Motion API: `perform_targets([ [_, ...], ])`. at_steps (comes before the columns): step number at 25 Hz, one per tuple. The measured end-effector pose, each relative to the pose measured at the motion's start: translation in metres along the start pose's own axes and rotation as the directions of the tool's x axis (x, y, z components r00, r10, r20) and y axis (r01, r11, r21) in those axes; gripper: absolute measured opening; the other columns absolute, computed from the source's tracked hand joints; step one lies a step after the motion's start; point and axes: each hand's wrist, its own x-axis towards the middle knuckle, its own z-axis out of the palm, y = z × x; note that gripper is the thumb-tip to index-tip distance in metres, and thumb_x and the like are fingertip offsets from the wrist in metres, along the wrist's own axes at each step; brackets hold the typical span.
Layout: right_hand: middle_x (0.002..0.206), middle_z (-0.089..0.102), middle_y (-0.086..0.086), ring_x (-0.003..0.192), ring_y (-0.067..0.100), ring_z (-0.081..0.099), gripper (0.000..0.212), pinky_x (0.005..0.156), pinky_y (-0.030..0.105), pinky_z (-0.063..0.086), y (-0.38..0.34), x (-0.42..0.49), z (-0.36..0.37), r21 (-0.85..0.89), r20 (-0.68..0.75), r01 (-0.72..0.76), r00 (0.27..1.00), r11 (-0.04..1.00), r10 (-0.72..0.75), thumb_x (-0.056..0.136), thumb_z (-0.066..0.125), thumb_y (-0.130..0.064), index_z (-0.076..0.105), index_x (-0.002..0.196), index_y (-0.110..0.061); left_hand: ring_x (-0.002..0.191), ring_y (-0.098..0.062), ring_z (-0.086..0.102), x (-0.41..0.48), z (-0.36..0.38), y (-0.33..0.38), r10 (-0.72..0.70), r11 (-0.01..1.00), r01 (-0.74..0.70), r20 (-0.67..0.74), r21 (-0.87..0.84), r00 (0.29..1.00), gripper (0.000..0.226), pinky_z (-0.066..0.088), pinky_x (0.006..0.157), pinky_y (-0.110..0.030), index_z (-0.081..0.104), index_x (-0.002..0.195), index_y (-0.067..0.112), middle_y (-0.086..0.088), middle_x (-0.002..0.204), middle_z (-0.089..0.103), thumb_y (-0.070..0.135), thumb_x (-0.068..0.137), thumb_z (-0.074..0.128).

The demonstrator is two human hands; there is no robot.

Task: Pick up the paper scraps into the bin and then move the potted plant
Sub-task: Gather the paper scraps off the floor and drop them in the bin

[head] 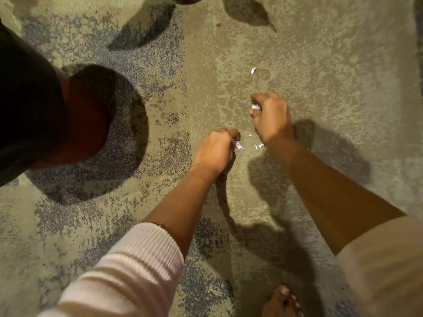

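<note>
While a bare foot (282, 302) shows at the bottom edge of the view, two forearms reach forward and down over a rough, mottled concrete floor (332, 65). The left arm comes out of a pale ribbed sleeve (128, 271) pushed up to mid-forearm; the right arm comes out of a plain light sleeve (384, 266) at the right edge.

The left hand (215, 149) is low over the floor, fingers curled in around a white paper scrap (238, 145) whose tip sticks out from under the fingers. Just to its right, a few small white bits (258, 146) lie on the floor between the two wrists, with one tiny fleck a little farther on.

The right hand (270, 117) is slightly farther away, also curled closed, pinching another white scrap (256, 107) between thumb and fingers.

Beyond the right hand, well apart from it, one loose white piece (253, 70) lies alone on the concrete.

At the left, a large dark round container (45, 115) with a reddish wall fills the edge of the view and casts a wide shadow; whether it is the bin or the plant pot cannot be told. Dark shadows lie on the floor at the top.
</note>
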Motion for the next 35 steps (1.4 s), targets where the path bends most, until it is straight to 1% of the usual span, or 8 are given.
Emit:
perform_targets([
  [5, 0.15, 0.037, 0.018, 0.132, 0.039, 0.04, 0.06, 0.106, 0.043, 0.043, -0.017, 0.054, -0.007, -0.196, 0.037, 0.099, 0.995, 0.976, -0.094, 0.086, 0.048, 0.014, 0.043, 0.141, -0.011, 0.084, -0.021, 0.065, -0.001, 0.004, -0.002, 0.009, 0.998, -0.013, -0.058, -0.064, 0.998, 0.022, 0.043, 0.063, -0.026, 0.069, 0.09, 0.023, 0.005, 0.097, 0.07, 0.006, 0.082, 0.057],
  [12, 0.097, 0.063, 0.032, 0.119, 0.043, 0.047, 0.025, 0.077, 0.05, 0.05, -0.028, 0.054, 0.003, -0.506, 0.104, 0.207, 0.978, 0.837, -0.179, 0.083, 0.039, 0.018, 0.06, 0.096, 0.013, 0.081, -0.023, 0.063, 0.0, -0.002, 0.003, -0.042, 0.998, 0.04, -0.044, -0.046, 0.998, 0.024, 0.051, 0.066, -0.032, 0.065, 0.085, 0.023, 0.002, 0.094, 0.068, 0.001, 0.08, 0.057],
  [19, 0.088, 0.065, 0.029, 0.1, 0.038, 0.06, 0.023, 0.064, 0.036, 0.049, -0.029, 0.004, 0.002, -0.508, 0.19, 0.191, 0.976, 0.84, -0.106, 0.081, 0.045, 0.015, 0.063, 0.093, 0.008, 0.072, -0.018, 0.065, -0.004, -0.008, 0.006, -0.167, 0.963, 0.17, 0.032, -0.209, 0.985, 0.026, 0.057, 0.066, -0.032, 0.067, 0.078, 0.021, 0.004, 0.078, 0.069, -0.001, 0.082, 0.054],
  [23, 0.065, 0.065, 0.01, 0.072, 0.024, 0.066, 0.017, 0.054, 0.025, 0.047, -0.035, -0.044, -0.013, -0.548, 0.213, 0.191, 0.973, 0.814, -0.085, 0.069, 0.054, 0.002, 0.068, 0.068, -0.009, 0.069, -0.01, 0.063, -0.036, -0.012, -0.012, -0.326, 0.879, 0.299, -0.013, -0.371, 0.945, 0.014, 0.054, 0.067, -0.026, 0.068, 0.077, 0.022, 0.008, 0.078, 0.069, 0.01, 0.085, 0.067],
  [26, 0.083, 0.07, 0.019, 0.072, 0.027, 0.062, 0.018, 0.059, 0.028, 0.045, -0.023, -0.076, -0.012, -0.303, 0.15, -0.073, 0.981, 0.95, 0.123, 0.084, 0.052, 0.006, 0.069, 0.087, 0.0, 0.072, -0.006, 0.064, -0.068, -0.022, -0.028, -0.394, 0.838, 0.349, -0.024, -0.42, 0.919, 0.026, 0.055, 0.069, -0.022, 0.063, 0.069, 0.029, 0.01, 0.081, 0.07, 0.01, 0.085, 0.072],
  [28, 0.096, 0.073, 0.017, 0.082, 0.027, 0.068, 0.021, 0.07, 0.026, 0.051, -0.024, -0.102, -0.013, -0.107, 0.081, -0.313, 0.943, 0.944, 0.322, 0.088, 0.056, 0.003, 0.072, 0.101, -0.003, 0.071, -0.005, 0.065, -0.085, -0.034, -0.036, -0.434, 0.813, 0.375, -0.035, -0.446, 0.9, 0.032, 0.054, 0.065, -0.017, 0.059, 0.064, 0.032, 0.011, 0.077, 0.069, 0.011, 0.084, 0.073],
  [30, 0.101, 0.074, 0.013, 0.089, 0.023, 0.07, 0.022, 0.08, 0.024, 0.051, -0.038, -0.134, -0.021, 0.032, 0.02, -0.393, 0.919, 0.919, 0.393, 0.088, 0.061, -0.002, 0.072, 0.106, -0.006, 0.067, -0.004, 0.063, -0.1, -0.048, -0.04, -0.461, 0.787, 0.384, -0.046, -0.483, 0.886, 0.031, 0.049, 0.057, -0.008, 0.058, 0.063, 0.031, 0.014, 0.074, 0.068, 0.014, 0.083, 0.075],
  [35, 0.09, 0.075, 0.011, 0.068, 0.013, 0.064, 0.018, 0.062, 0.015, 0.048, -0.093, -0.199, -0.037, 0.26, 0.019, -0.487, 0.866, 0.833, 0.5, 0.088, 0.064, -0.006, 0.071, 0.105, -0.006, 0.056, -0.002, 0.058, -0.139, -0.089, -0.032, -0.492, 0.741, 0.395, -0.038, -0.543, 0.87, 0.025, 0.047, 0.048, -0.013, 0.061, 0.066, 0.028, 0.01, 0.07, 0.068, 0.016, 0.083, 0.076],
])
